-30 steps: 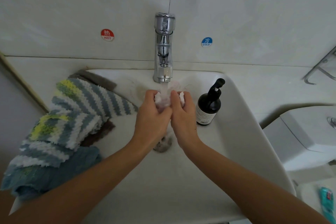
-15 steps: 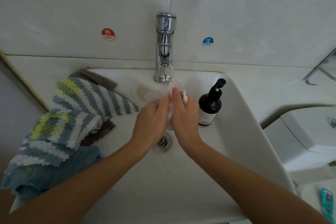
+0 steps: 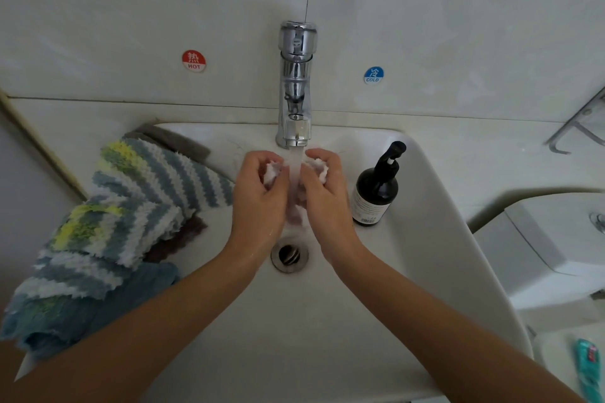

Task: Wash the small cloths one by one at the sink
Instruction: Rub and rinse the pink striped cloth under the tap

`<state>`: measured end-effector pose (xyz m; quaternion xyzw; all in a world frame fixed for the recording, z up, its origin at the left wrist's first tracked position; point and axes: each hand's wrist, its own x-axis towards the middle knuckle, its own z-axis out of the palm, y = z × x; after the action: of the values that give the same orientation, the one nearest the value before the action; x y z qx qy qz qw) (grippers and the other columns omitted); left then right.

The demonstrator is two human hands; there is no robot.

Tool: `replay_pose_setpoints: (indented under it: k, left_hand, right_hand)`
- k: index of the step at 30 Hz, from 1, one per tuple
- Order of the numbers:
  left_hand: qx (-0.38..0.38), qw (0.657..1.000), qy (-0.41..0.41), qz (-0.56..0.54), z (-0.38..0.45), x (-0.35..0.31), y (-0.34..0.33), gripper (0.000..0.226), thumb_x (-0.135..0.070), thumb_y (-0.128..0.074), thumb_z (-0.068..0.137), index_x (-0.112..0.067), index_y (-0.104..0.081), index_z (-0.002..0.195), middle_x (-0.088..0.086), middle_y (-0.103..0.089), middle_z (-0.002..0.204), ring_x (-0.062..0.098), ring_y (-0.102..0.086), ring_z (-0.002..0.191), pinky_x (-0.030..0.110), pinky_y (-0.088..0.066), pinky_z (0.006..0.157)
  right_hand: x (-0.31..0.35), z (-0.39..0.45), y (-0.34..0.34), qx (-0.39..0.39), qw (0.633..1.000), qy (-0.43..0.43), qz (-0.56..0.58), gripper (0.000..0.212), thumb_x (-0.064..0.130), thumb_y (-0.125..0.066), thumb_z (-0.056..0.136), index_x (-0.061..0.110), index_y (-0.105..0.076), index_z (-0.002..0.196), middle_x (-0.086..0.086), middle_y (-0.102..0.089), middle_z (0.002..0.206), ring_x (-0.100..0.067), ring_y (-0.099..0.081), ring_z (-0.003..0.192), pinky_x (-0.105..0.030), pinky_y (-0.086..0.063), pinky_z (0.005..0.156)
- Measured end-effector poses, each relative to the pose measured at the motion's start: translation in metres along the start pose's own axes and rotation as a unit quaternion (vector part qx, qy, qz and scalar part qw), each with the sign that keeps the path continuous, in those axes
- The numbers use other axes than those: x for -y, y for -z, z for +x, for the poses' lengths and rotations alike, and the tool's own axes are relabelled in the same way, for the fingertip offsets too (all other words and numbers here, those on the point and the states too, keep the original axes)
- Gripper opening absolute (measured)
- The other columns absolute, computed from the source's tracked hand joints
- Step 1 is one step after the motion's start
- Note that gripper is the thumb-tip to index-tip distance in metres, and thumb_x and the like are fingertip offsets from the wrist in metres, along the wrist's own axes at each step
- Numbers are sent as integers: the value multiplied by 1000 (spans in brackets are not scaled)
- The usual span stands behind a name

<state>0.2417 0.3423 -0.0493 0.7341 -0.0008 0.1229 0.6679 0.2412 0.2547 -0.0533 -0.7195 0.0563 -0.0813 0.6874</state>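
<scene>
Both hands — left hand [image 3: 258, 196], right hand [image 3: 327, 196] — grip the white cloth [image 3: 273, 172] under the tap [image 3: 296, 88]; best rub its folds together, keeping them in the stream.

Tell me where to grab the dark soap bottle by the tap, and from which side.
Grip the soap bottle round its wide body, coming from the right: it stands upright on the sink ledge, the right hand crowds its left, and the pump neck is narrow.
</scene>
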Motion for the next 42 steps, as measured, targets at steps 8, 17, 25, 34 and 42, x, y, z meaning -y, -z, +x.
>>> replay_pose_setpoints:
  k: [8, 17, 25, 34, 42]
  left_hand:
    - [23, 995, -6, -98, -6, -9, -2, 25, 0, -44, 98, -24, -48, 97, -4, -58, 90, -2, -64, 70, 12, -47, 52]
    - [34, 994, -10, 105, 5, 20, -2, 28, -40, -37, 102, -26, -56, 87, -5, -64, 77, 10, -64, 70, 30, -52, 63]
    - [15, 996, 13, 88, 8, 12, 0, 45, -34, -43, 99, -17, -50, 58, -11, -52, 49, 2, -47, 45, 21, -39, 48]
    - [18, 999, 1, 44, 16, 9, 5, 22, -27, -50, 98, -17, -56, 80, 0, -59, 71, -1, -50, 54, 14, -43, 49]
    - [62, 998, 2, 26, 11, 8, 2, 8, -32, -54, 96, -25, -51, 98, -8, -62, 88, -4, -63, 73, 16, -51, 60]
  right_hand:
    - [3, -5, 2, 20, 997, -57, 45, 15, 36, -60, 95, 29, -57, 107, -6, -69, 94, -16, -68, 76, -31, -55, 55]
    - [4, -9, -3, -3, 997, -51, 65, 43, 42, -52, 98, 2, -61, 83, 5, -51, 55, -1, -46, 46, -15, -37, 45]
    - [0, -3, -2, -4, 999, -38, 15, 34, 25, -43, 103, 14, -50, 71, 4, -48, 60, -7, -43, 54, -24, -34, 52]
    - [0, -6, 0, 14, 1000, 24, 2, 17, 3, -50, 98, 18, -57, 96, -6, -63, 83, -10, -59, 70, -28, -50, 64]
    - [9, -8, 5, 26, 997, 13, 78, 42, -22, -45, 80, 11, -59, 103, -5, -61, 87, 3, -58, 63, -12, -44, 53]
